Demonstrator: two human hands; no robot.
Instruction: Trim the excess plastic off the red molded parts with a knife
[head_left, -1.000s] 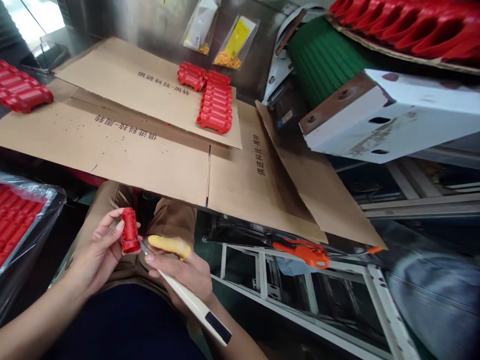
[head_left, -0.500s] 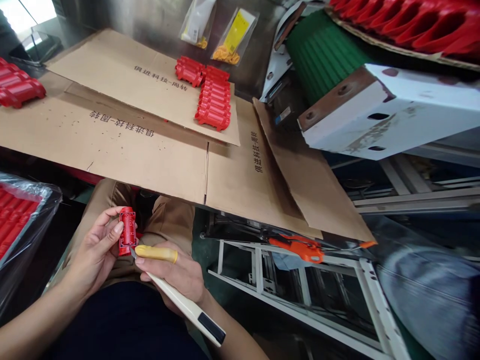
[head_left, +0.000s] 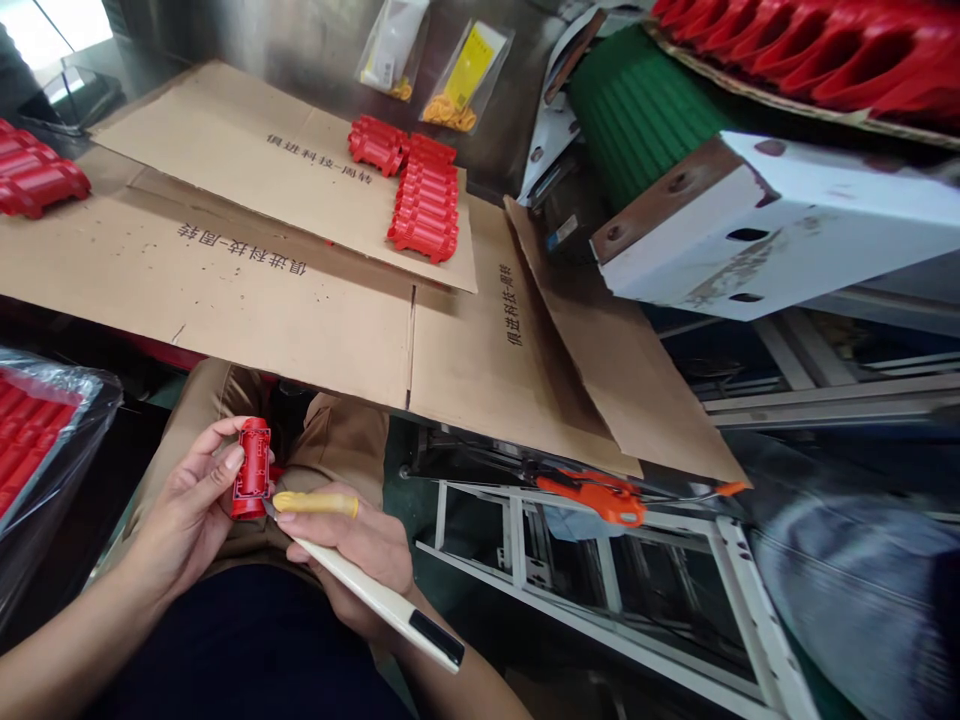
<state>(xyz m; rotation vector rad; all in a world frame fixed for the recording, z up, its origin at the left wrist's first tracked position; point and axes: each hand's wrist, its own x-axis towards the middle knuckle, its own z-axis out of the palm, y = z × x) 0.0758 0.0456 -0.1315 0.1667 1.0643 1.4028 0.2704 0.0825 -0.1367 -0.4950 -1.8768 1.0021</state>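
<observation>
Between the thumb and fingers of my left hand (head_left: 199,500) is a red plastic part (head_left: 253,466), held upright above my lap. My right hand (head_left: 356,545) is wrapped round a white-handled knife (head_left: 382,600) with a black end; its short blade is close to the lower right edge of the red part. Whether the blade touches the part cannot be made out. A yellow cover (head_left: 316,503) sits on one finger of my right hand. Several similar red parts (head_left: 425,210) lie in a row on a cardboard sheet (head_left: 247,150) in front.
More red parts (head_left: 37,175) lie at the table's left. A plastic-lined box (head_left: 97,390) of red pieces stands at lower left. Two small bags (head_left: 466,75) are at the back. Right are a green roller (head_left: 645,110), a white metal frame (head_left: 780,230) and an orange tool (head_left: 592,497).
The knife in my right hand has swung slightly, its black end moving right and up. The red part in my left hand has turned a little and dropped slightly.
</observation>
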